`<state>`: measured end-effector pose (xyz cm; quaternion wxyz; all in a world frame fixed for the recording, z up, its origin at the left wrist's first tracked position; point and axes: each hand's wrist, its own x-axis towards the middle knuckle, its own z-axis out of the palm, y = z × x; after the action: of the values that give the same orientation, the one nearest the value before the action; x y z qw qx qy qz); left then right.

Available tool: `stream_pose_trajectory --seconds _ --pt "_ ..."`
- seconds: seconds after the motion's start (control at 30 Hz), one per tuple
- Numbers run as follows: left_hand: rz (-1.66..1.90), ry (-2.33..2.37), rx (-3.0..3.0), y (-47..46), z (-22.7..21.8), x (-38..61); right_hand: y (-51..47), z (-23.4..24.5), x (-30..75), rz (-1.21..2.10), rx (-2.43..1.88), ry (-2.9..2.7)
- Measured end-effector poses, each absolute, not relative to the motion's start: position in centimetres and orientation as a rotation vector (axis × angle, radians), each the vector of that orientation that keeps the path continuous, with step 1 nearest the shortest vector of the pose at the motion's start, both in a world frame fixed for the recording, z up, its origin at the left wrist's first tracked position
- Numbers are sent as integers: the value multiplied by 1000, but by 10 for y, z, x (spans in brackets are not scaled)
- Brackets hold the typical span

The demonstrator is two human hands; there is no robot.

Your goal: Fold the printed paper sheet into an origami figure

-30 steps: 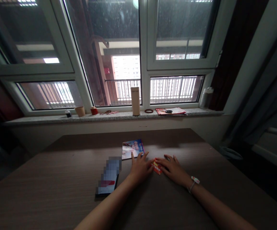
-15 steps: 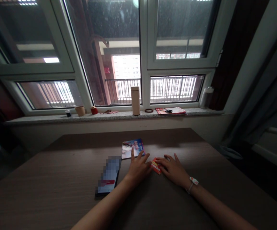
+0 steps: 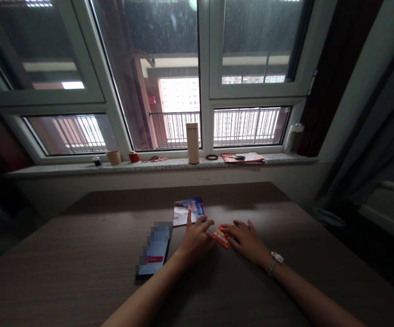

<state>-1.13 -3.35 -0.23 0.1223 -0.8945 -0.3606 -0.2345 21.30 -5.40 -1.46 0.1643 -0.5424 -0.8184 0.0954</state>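
Red card (image 3: 221, 237) lies on counter (image 3: 63, 250): right grip (image 3: 248, 240), fingers spread, touches its edge, presumably to steady it; left grip (image 3: 196, 240), fingers apart, borders the opposite side (contact unclear). Booklet (image 3: 185, 211) beyond left grip, phone (image 3: 155, 250) outside it, apparently leaving room.

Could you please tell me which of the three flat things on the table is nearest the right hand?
The small red card, partly covered by the right hand; the booklet and the phone both lie farther left.
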Motion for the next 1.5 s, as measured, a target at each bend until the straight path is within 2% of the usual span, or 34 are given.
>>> stream_pose_trajectory --seconds 0.17,0.37,0.9,1.5 --pt "-752 -1227 -2570 -33 -10 -6 -54 -15 215 305 -1531 -2340" --pt "-659 -1404 -2558 -29 -21 2 -53 -14 216 335 -1523 -2358" --pt "-539 -1297 -2608 -18 -19 -1 -50 -18 215 362 -1534 -2359" --pt "-607 -1253 -2567 -26 -13 -8 -58 -10 210 167 -1456 -2429"
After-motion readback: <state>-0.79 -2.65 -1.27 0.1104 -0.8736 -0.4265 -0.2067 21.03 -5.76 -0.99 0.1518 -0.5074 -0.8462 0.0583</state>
